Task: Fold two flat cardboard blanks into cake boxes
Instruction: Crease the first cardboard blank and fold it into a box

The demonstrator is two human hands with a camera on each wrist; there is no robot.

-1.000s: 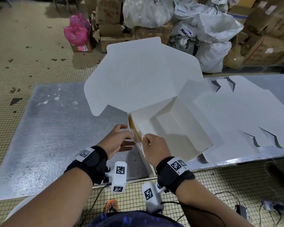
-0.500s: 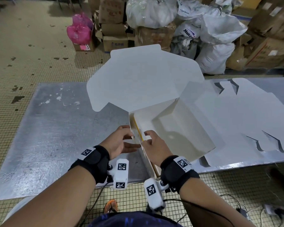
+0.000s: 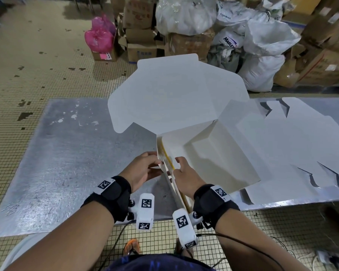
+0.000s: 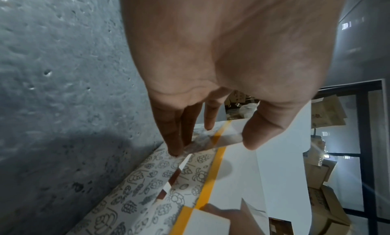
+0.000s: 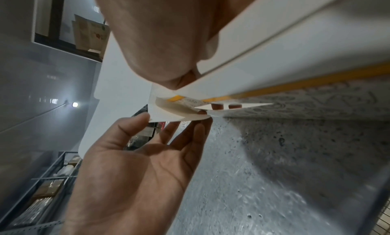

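1. The 1st cake box [image 3: 213,157] is being assembled on the metal-topped table [image 3: 67,163]; its near side wall is stood up and a locking tab [image 5: 179,113] at the corner is being worked, so this is judged the tab-tucking step.
2. The left hand [image 3: 143,171] is seen outside the wall: its thumb and fingers are curled onto the small tab, pinching it beside the yellow stripe [image 4: 219,153] of the printed outer face.
3. The right hand [image 3: 186,177] is placed on the inner side of the same wall; its thumb and fingers appear clamped over the wall's top edge, though the fingertips are largely hidden by card.
4. The lid panel [image 3: 174,94] is held upright at the far side, not yet closed.
5. The next move is judged to call for the tab to be steered into the slit [image 5: 232,106] while the wall is kept square.
6. The 2nd flat blank [image 3: 301,143] lies untouched on the table to the right, partly under the box.
7. Beyond the table, cardboard cartons [image 3: 139,36], white sacks [image 3: 262,40] and a pink bag [image 3: 100,36] are stacked on the tiled floor; none of them is in the way.
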